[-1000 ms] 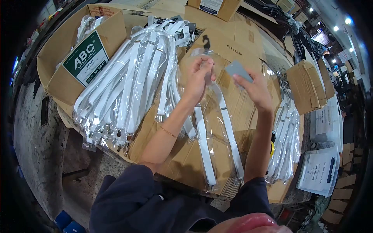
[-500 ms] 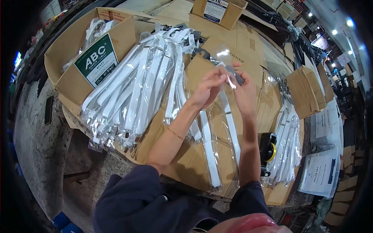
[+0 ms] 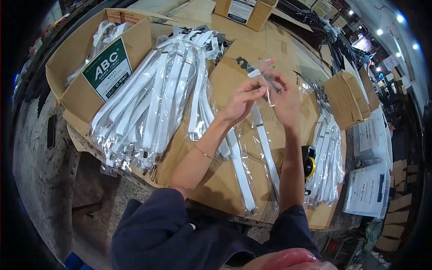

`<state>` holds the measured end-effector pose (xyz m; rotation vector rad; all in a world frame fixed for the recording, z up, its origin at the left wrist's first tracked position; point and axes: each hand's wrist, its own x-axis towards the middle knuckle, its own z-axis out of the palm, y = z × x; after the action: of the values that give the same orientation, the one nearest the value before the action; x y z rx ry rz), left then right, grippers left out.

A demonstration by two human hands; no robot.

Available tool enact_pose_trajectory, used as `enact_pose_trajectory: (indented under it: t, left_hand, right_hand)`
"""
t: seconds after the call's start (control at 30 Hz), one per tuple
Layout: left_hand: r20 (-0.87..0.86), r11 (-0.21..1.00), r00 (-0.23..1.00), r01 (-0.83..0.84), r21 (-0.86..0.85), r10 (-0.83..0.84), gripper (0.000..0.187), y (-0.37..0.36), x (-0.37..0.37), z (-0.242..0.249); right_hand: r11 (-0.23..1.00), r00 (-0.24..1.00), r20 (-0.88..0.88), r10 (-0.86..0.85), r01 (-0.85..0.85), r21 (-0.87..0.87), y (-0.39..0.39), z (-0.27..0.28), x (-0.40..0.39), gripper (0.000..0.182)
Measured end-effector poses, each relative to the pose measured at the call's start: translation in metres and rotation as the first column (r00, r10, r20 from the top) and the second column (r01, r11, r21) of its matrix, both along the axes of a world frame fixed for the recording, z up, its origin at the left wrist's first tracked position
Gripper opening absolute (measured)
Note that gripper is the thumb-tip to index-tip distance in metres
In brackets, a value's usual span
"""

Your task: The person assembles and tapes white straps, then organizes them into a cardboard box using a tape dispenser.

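Your bagged white strap (image 3: 266,144) is lying across the cardboard (image 3: 216,182) — near you. Your left hand (image 3: 245,99) is pinching its clear plastic (image 3: 271,96); your right hand (image 3: 286,96) is curling around that plastic, seemingly gripping something grey. A labelled carton (image 3: 261,15) is standing beyond.

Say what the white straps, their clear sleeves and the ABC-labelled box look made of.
White straps: probably fabric or elastic, matt, flat and bending; weave too small to tell. Clear sleeves: thin glossy plastic film, wrinkled with glints. ABC-labelled box: matt brown cardboard; stiff, thin walls.
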<state>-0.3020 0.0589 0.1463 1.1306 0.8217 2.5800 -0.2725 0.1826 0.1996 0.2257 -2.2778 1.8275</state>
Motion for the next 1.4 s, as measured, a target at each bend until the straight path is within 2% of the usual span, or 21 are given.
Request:
enact_pose_trajectory:
  t: [0.03, 0.13, 0.2, 0.27, 0.33, 0.37, 0.43, 0.53, 0.57, 0.6, 0.7, 0.77, 0.83, 0.97, 1.0, 1.07, 1.4]
  left_hand:
    - [-0.014, 0.999, 0.999, -0.043, -0.018, 0.043, 0.019, 0.002, 0.000, -0.001]
    - [-0.014, 0.997, 1.000, -0.012, -0.078, 0.011, 0.017, 0.000, 0.001, -0.002]
    - [0.002, 0.995, 0.999, -0.037, -0.097, 0.037, 0.016, -0.003, 0.003, 0.002]
    - [0.022, 0.992, 0.999, -0.046, -0.119, 0.049, 0.015, -0.003, 0.004, 0.000]
    - [0.164, 0.997, 0.983, -0.077, -0.026, 0.081, 0.011, -0.005, -0.005, -0.005]
    - [0.167, 0.997, 0.983, -0.066, -0.032, 0.071, 0.011, -0.006, -0.008, -0.007]
    - [0.243, 0.985, 0.961, -0.154, 0.079, 0.131, 0.011, -0.014, -0.009, 0.001]
    - [0.257, 0.981, 0.963, -0.117, 0.152, 0.076, 0.012, -0.022, -0.011, 0.005]
    - [0.270, 0.975, 0.962, -0.096, 0.200, 0.040, 0.013, -0.024, -0.011, 0.007]
    - [0.277, 0.976, 0.957, -0.138, 0.171, 0.087, 0.015, -0.024, -0.009, 0.010]
    - [0.261, 0.982, 0.961, -0.129, 0.140, 0.089, 0.019, -0.025, -0.009, 0.009]
    - [0.291, 0.979, 0.950, -0.155, 0.133, 0.111, 0.016, -0.023, -0.009, 0.008]
    - [0.395, 0.940, 0.888, -0.312, 0.139, 0.236, 0.015, -0.023, -0.010, 0.007]
    - [0.518, 0.912, 0.799, -0.402, 0.081, 0.306, 0.016, -0.029, -0.014, -0.001]
    - [0.511, 0.913, 0.803, -0.399, 0.081, 0.306, 0.016, -0.030, -0.016, 0.000]
    - [0.583, 0.900, 0.738, -0.434, 0.023, 0.341, 0.015, -0.030, -0.015, 0.001]
    - [0.562, 0.920, 0.747, -0.385, -0.070, 0.355, 0.013, -0.025, -0.009, 0.006]
  right_hand:
    - [1.000, 1.000, 0.000, -0.007, 0.007, 0.001, 0.001, 0.001, 0.001, 0.026]
    - [0.993, 0.997, -0.025, 0.067, -0.064, 0.096, 0.007, 0.004, 0.001, 0.023]
    - [0.968, 0.985, 0.063, 0.160, -0.169, 0.183, 0.014, 0.008, 0.003, 0.020]
    - [0.970, 0.982, 0.126, 0.138, -0.160, 0.182, 0.023, 0.007, 0.005, 0.020]
    - [0.972, 0.975, 0.187, 0.121, -0.154, 0.179, 0.030, 0.006, 0.009, 0.020]
    - [0.976, 0.969, 0.207, 0.137, -0.168, 0.140, 0.032, 0.008, 0.013, 0.021]
    - [0.980, 0.962, 0.229, 0.150, -0.174, 0.091, 0.034, 0.006, 0.017, 0.021]
    - [0.978, 0.944, 0.272, 0.185, -0.204, 0.039, 0.033, -0.001, 0.021, 0.025]
    - [0.982, 0.952, 0.274, 0.136, -0.165, 0.087, 0.030, -0.003, 0.022, 0.027]
    - [0.983, 0.957, 0.277, 0.086, -0.127, 0.133, 0.027, -0.005, 0.023, 0.029]
    - [0.982, 0.968, 0.214, 0.133, -0.159, 0.107, 0.021, -0.008, 0.024, 0.032]
    - [0.988, 0.975, 0.171, 0.145, -0.151, 0.021, 0.018, -0.012, 0.027, 0.031]
    - [0.994, 0.989, 0.124, 0.077, -0.067, -0.081, 0.019, -0.013, 0.033, 0.028]
    - [0.974, 0.993, 0.093, 0.066, -0.044, -0.223, 0.022, -0.019, 0.043, 0.024]
    - [0.973, 0.994, 0.086, 0.063, -0.042, -0.226, 0.021, -0.019, 0.044, 0.024]
    - [0.970, 0.995, 0.086, 0.049, -0.027, -0.240, 0.020, -0.021, 0.049, 0.025]
    - [0.985, 0.992, 0.119, 0.035, -0.014, -0.170, 0.019, -0.017, 0.055, 0.024]
